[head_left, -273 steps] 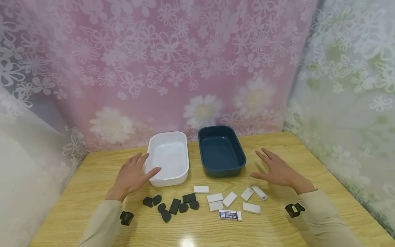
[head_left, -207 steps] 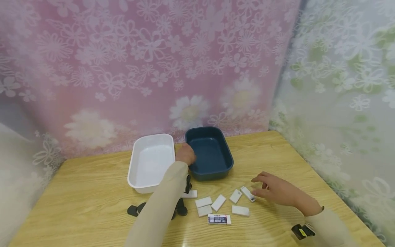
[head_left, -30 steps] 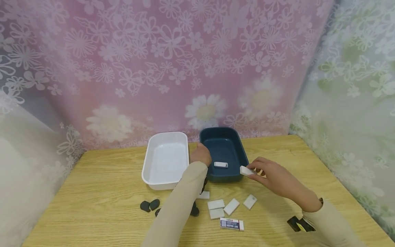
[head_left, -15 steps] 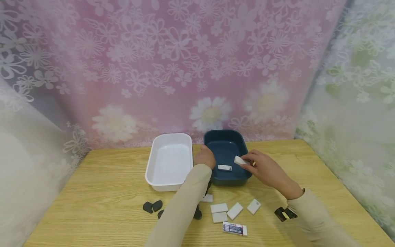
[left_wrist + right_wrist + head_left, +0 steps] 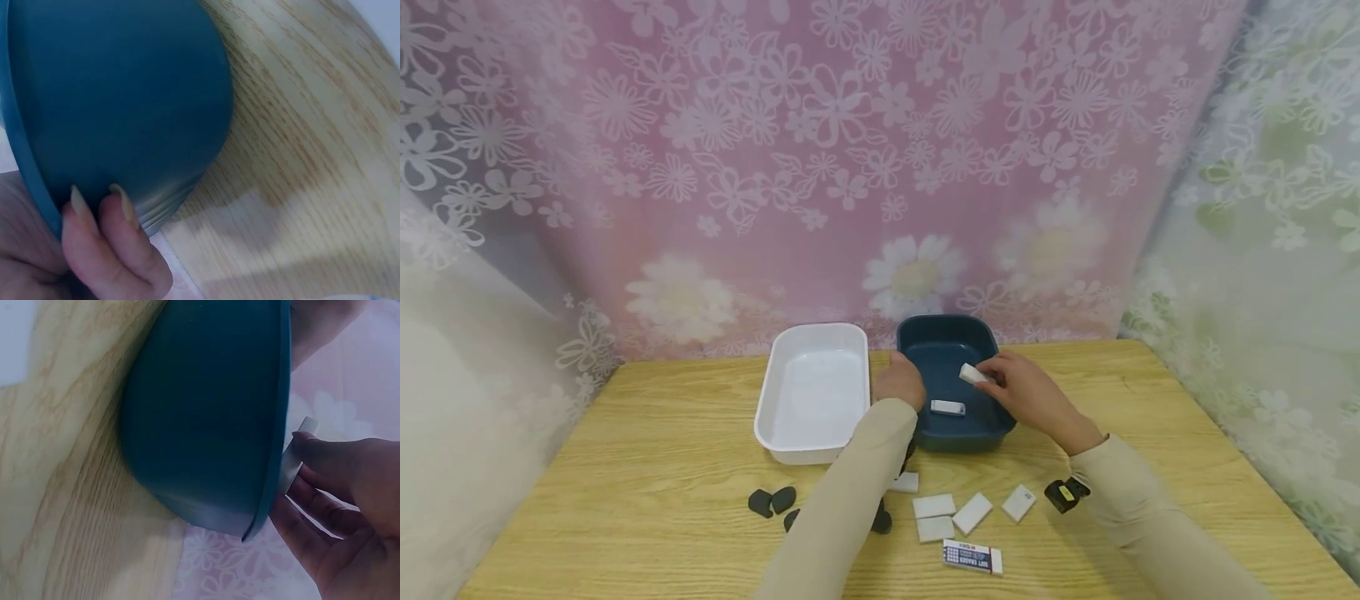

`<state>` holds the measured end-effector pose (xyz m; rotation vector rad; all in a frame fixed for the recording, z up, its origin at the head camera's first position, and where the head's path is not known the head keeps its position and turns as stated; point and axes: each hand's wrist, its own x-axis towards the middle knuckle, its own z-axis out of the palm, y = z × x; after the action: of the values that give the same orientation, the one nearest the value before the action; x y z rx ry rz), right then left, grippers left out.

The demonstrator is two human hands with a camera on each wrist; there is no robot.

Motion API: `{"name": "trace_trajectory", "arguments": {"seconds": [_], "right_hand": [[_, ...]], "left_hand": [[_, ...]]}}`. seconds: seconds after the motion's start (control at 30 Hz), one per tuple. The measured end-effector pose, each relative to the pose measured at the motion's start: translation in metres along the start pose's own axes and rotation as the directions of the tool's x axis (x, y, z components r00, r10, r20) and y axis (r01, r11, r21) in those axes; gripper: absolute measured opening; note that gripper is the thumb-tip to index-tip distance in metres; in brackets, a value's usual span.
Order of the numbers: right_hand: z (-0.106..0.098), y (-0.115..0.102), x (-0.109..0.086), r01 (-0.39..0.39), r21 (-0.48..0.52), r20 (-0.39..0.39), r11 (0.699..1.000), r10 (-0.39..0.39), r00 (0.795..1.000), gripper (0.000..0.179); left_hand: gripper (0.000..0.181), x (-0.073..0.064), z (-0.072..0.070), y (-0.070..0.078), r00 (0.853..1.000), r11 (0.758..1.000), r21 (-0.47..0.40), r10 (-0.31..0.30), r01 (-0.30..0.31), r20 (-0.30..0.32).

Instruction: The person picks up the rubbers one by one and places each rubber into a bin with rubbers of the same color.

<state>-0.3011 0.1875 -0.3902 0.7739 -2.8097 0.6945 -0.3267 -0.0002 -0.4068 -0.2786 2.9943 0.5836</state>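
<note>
My left hand (image 5: 899, 382) grips the left rim of the dark blue basin (image 5: 967, 444). In the left wrist view its curled fingers (image 5: 112, 250) press the basin's outer wall (image 5: 125, 94). Over the basin's right half, my right hand (image 5: 1033, 396) pinches a white eraser (image 5: 972, 373) between thumb and fingers. The right wrist view has this eraser (image 5: 289, 469) just past the rim of the basin (image 5: 206, 419). Another white eraser (image 5: 947, 408) lies on the basin floor. My left forearm hides part of the table and some of the pieces there.
An empty white basin (image 5: 816, 400) stands left of the blue one. Several white erasers (image 5: 973, 513) lie in front, with a sleeved eraser (image 5: 972, 557) nearest me. Dark pieces (image 5: 783, 500) lie further left, partly behind my sleeve. A floral curtain (image 5: 880, 167) hangs behind the table.
My right hand has carried the pinched eraser from the basin's front right corner inward and farther back over it. My left hand keeps its hold on the rim. The head view has shifted slightly.
</note>
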Motion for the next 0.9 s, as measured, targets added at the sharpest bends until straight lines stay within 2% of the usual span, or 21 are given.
{"name": "trace_trajectory", "arguments": {"seconds": [0.2,0.4,0.6,0.9], "right_hand": [[0.011,0.004,0.008,-0.009,-0.015,0.029,1.000,0.010,1.000,0.022],[0.017,0.007,0.015,0.041,-0.039,0.027,0.998,-0.040,0.999,0.022],[0.024,0.006,0.025,0.080,-0.046,0.013,0.996,-0.080,0.997,0.021],[0.032,0.004,0.040,0.030,-0.053,0.070,0.998,-0.026,0.997,0.023]], "left_hand": [[0.060,0.001,0.005,0.002,1.000,0.999,0.035,-0.004,0.004,-0.005],[0.057,0.002,0.009,0.005,1.000,0.999,0.039,-0.003,0.004,-0.014],[0.056,0.005,0.008,0.006,0.999,0.998,0.048,-0.032,0.033,-0.024],[0.061,0.006,0.002,0.002,0.999,0.997,0.049,-0.051,0.052,-0.019]]}}
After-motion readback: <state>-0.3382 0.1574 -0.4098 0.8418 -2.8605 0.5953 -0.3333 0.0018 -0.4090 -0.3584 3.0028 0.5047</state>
